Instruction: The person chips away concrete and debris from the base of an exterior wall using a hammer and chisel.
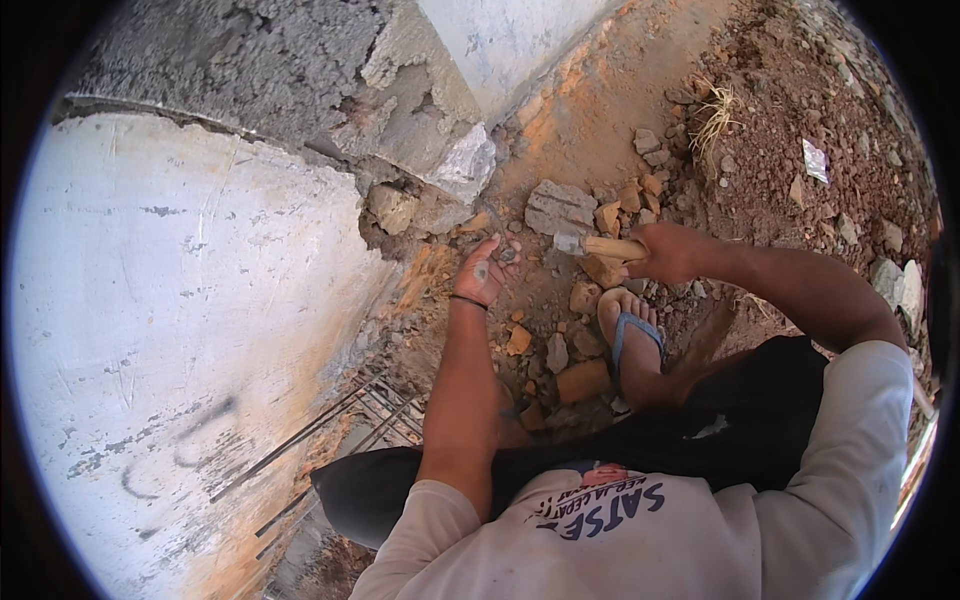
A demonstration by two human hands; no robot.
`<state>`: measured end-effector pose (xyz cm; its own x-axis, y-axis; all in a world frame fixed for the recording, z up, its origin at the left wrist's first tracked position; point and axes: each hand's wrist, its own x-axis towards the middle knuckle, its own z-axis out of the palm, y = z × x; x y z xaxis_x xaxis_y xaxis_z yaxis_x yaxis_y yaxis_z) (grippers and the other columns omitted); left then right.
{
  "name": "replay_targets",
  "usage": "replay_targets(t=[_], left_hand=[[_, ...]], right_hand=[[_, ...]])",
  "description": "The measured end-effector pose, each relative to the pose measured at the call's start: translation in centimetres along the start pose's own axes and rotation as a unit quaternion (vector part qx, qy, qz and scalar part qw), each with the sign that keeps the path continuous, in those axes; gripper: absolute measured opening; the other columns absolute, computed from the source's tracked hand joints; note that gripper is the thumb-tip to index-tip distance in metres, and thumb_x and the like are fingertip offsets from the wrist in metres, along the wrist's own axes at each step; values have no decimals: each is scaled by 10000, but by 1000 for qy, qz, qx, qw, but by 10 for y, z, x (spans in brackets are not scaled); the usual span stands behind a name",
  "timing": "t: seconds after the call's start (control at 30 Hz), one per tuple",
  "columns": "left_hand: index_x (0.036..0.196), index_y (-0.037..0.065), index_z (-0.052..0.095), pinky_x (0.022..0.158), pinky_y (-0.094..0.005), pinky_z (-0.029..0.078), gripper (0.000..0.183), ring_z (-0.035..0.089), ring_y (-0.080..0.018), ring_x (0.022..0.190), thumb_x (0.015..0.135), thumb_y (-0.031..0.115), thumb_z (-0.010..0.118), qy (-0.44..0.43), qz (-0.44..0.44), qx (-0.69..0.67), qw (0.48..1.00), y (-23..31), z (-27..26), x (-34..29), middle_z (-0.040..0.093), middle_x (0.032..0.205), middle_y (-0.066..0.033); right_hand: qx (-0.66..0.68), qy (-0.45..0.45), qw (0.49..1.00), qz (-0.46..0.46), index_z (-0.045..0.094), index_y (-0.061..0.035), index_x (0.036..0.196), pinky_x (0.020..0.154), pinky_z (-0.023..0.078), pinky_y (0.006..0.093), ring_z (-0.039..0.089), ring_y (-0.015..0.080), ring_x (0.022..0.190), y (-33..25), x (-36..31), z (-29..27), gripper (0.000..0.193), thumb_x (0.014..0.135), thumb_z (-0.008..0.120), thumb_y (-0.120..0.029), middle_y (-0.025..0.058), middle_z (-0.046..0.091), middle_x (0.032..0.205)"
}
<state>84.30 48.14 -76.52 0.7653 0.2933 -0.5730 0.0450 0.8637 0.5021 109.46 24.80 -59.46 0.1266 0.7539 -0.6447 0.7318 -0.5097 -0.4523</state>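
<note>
My right hand (668, 252) is wrapped round the wooden handle of a hammer (614, 248). The hammer's grey metal head points left, toward my other hand, with a gap between them. My left hand (482, 274), a dark band at its wrist, is closed on a small grey blunt-ended piece (507, 255); its kind is not clear, and my fingers hide part of it. That hand is just below the broken corner of a concrete ledge (466, 165), beside rough exposed stone (393, 208) at the end of the white wall (200, 260).
A grey slab chunk (560, 208) and orange rubble (584, 381) lie around my sandalled foot (635, 345). Several steel bars (300, 440) stick out at lower left. Loose soil (780, 150) slopes up at right, with a silvery wrapper (815, 160) on it.
</note>
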Motion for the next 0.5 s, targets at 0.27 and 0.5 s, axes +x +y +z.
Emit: replay_targets(t=[0.27, 0.5], left_hand=[[1110, 62, 628, 673, -322, 455, 216, 611, -167, 807, 972, 228, 616, 104, 9, -11, 995, -1, 40, 4, 701, 959, -47], [1187, 15, 591, 578, -298, 398, 386, 508, -159, 642, 1004, 355, 606, 146, -13, 62, 987, 13, 50, -1, 590, 784, -4]], right_hand=[[220, 115, 967, 52, 608, 20, 1115, 704, 490, 403, 623, 235, 777, 25, -28, -7, 441, 876, 760, -319, 151, 626, 846], [437, 203, 876, 12, 619, 27, 1156, 681, 481, 397, 630, 241, 757, 52, 5, 60, 486, 867, 776, -331, 154, 630, 838]])
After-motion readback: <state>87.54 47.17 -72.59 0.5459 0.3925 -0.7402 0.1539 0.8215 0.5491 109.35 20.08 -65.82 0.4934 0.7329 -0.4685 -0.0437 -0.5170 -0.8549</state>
